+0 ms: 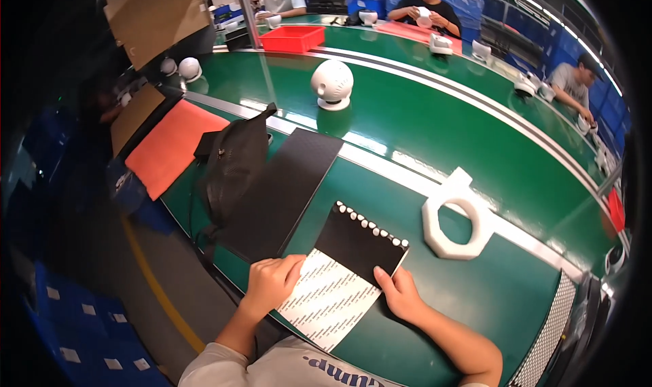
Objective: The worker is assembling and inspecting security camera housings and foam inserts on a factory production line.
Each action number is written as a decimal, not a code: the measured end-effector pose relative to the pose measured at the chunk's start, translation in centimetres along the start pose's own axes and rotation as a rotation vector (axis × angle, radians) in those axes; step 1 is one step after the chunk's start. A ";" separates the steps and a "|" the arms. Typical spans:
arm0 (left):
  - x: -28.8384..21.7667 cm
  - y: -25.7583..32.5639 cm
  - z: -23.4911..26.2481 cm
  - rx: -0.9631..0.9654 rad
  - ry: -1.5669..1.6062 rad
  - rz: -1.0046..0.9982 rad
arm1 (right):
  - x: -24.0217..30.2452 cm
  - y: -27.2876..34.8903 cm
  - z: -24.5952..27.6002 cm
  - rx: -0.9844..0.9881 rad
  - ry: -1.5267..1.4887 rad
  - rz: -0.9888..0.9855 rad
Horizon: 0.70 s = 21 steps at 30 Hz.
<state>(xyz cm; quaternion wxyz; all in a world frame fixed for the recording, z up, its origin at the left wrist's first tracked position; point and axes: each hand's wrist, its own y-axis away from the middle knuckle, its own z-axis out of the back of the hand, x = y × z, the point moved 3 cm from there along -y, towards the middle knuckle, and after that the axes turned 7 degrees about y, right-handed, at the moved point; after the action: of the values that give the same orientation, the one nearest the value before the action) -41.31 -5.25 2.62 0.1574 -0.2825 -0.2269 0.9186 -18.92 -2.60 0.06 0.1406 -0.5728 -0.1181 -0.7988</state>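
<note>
Between my hands is a flat sheet [361,240], black in its far half, with a row of several small white rounded pieces along its far edge. Its near half is covered by white backing paper [329,299] with printed diagonal lines. My left hand [274,283] is closed on the left edge of the paper part, fingers curled. On the right edge, my right hand [399,292] grips the sheet, its thumb on the black part and its other fingers mostly hidden underneath. Right of the sheet lies a white foam ring [445,251] with angular sides and a tab.
A black flat mat [288,190] and a black bag [234,159] lie on the left of the green table [468,319]. Beyond stands a white ball-shaped device [333,81] on a green conveyor [421,115]. A red bin [292,39] is farther back, and several people work around the line.
</note>
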 end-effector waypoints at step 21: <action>-0.2 -8.3 -4.5 0.363 1.072 0.310 | -0.3 -0.9 0.5 -0.111 -0.547 0.129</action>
<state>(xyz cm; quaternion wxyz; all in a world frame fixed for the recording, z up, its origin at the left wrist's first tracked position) -37.16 3.21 3.60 0.1599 -0.7062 0.0895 0.6839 -18.68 -1.53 -0.07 0.1225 -0.7803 -0.0712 -0.6092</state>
